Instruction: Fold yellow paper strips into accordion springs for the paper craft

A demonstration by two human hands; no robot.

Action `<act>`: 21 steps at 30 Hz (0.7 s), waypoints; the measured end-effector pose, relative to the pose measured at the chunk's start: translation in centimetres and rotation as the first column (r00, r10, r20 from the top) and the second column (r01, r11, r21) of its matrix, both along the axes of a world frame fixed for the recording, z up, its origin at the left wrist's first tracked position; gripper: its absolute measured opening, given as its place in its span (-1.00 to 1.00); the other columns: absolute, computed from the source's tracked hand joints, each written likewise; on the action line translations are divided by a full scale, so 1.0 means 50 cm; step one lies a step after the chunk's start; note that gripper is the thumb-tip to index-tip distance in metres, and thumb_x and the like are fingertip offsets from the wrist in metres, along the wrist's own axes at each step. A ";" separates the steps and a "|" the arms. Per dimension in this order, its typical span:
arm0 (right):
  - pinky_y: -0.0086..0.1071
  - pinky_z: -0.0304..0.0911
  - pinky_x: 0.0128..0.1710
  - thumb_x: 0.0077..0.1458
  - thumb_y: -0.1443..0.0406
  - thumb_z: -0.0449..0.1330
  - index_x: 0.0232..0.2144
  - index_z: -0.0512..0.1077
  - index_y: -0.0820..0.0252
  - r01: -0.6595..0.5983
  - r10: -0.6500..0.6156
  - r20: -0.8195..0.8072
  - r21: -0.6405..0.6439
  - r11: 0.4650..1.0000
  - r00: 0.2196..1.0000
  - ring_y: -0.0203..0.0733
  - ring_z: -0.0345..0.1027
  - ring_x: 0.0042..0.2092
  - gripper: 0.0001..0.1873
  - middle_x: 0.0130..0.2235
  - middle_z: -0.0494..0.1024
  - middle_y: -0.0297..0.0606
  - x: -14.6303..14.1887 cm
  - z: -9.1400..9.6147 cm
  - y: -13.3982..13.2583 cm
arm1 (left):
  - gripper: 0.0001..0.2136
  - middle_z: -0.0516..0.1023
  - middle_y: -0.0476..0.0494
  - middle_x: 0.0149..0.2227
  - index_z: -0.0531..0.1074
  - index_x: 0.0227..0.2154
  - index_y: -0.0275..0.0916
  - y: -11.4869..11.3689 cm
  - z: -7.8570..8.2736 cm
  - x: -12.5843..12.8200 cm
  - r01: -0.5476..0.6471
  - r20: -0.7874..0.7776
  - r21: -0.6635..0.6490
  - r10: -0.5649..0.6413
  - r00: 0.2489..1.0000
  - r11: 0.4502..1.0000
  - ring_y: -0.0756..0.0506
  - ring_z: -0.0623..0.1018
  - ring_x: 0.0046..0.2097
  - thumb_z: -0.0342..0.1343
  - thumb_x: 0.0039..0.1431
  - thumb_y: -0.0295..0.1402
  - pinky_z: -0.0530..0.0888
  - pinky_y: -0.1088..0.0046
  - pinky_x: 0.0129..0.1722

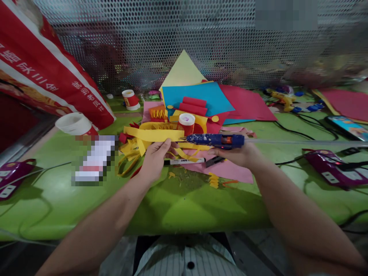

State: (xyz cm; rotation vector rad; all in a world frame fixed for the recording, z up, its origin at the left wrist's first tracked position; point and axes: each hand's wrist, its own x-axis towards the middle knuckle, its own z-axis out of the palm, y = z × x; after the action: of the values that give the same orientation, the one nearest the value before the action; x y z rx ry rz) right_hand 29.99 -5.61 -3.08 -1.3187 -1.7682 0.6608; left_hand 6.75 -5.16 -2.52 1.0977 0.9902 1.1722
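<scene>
My left hand (pixel 159 155) pinches the right end of a yellow paper strip (pixel 155 135), which stretches out to the left. In my right hand (pixel 235 153) is a blue hot glue gun (pixel 207 140), lying level with its nozzle pointing left at the strip's end. A clear glue stick (pixel 287 143) runs out of its back to the right. Just behind the gun stands a red and white paper cup (pixel 186 123). A white marker (pixel 185 161) and a dark pen (pixel 215 161) lie below my hands on pink paper (pixel 230 172).
Blue card (pixel 195 97), red card (pixel 247 101) and cut yellow scraps are piled behind. Paper cups (pixel 130 100) stand at left. Purple power strips (pixel 336 166) with cables lie at both sides. A second glue gun (pixel 287 100) rests at back right, a phone (pixel 349 126) near it.
</scene>
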 end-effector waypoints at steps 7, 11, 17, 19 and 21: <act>-0.30 0.32 -0.47 -0.31 0.06 0.37 -0.64 0.29 0.09 0.101 -0.101 0.024 0.001 0.995 0.995 -0.11 0.37 -0.42 -0.64 -0.59 0.42 -0.35 0.007 -0.001 0.012 | -0.75 0.57 -0.17 -0.40 0.48 -0.57 -0.29 -0.002 -0.001 0.001 0.016 0.023 0.015 -0.016 1.000 1.000 -0.03 0.48 -0.45 0.19 -0.06 -0.16 0.38 0.47 -0.52; -0.34 0.23 -0.54 -0.35 0.11 0.39 -0.64 0.33 0.14 0.419 -0.418 -0.065 0.016 0.908 0.906 -0.22 0.27 -0.54 -0.66 -0.63 0.39 -0.35 0.011 0.047 0.000 | -0.74 0.58 -0.18 -0.40 0.49 -0.56 -0.29 -0.001 -0.002 0.000 0.008 0.012 0.011 -0.008 1.000 1.000 -0.05 0.50 -0.43 0.18 -0.06 -0.16 0.40 0.46 -0.50; -0.35 0.16 -0.59 -0.06 0.23 0.23 -0.56 0.32 0.24 0.657 -0.684 -0.217 -0.192 0.729 0.697 -0.36 0.21 -0.69 -0.79 -0.70 0.31 -0.36 0.110 0.121 -0.006 | -0.78 0.52 -0.10 -0.56 0.48 -0.61 -0.29 0.000 0.001 0.002 -0.036 0.037 -0.002 0.036 0.999 0.999 -0.03 0.48 -0.48 0.21 -0.09 -0.21 0.44 0.41 -0.43; -0.33 0.18 -0.58 -0.02 0.22 0.21 -0.55 0.29 0.21 0.752 -0.789 -0.151 -0.242 0.614 0.595 -0.37 0.21 -0.72 -0.78 -0.73 0.25 -0.40 0.153 0.124 -0.008 | -0.80 0.49 -0.07 -0.61 0.47 -0.64 -0.28 0.000 0.002 0.002 -0.061 0.039 0.010 0.060 0.997 0.998 -0.02 0.47 -0.51 0.20 -0.08 -0.24 0.46 0.40 -0.41; -0.33 0.13 -0.65 -0.02 0.17 0.19 -0.63 0.24 0.20 0.784 -0.797 0.003 -0.184 0.593 0.604 -0.37 0.13 -0.76 -0.70 -0.79 0.19 -0.39 0.194 0.116 -0.007 | -0.81 0.48 -0.05 -0.63 0.46 -0.66 -0.27 0.001 0.002 0.002 -0.087 0.037 0.024 0.086 0.996 0.996 -0.02 0.48 -0.52 0.20 -0.08 -0.28 0.46 0.40 -0.41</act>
State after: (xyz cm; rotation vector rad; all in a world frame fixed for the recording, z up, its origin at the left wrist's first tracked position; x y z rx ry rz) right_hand 39.68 -5.98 2.71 -1.9681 -0.8734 0.3250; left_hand 6.84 -5.11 -2.41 1.0593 1.0057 1.2740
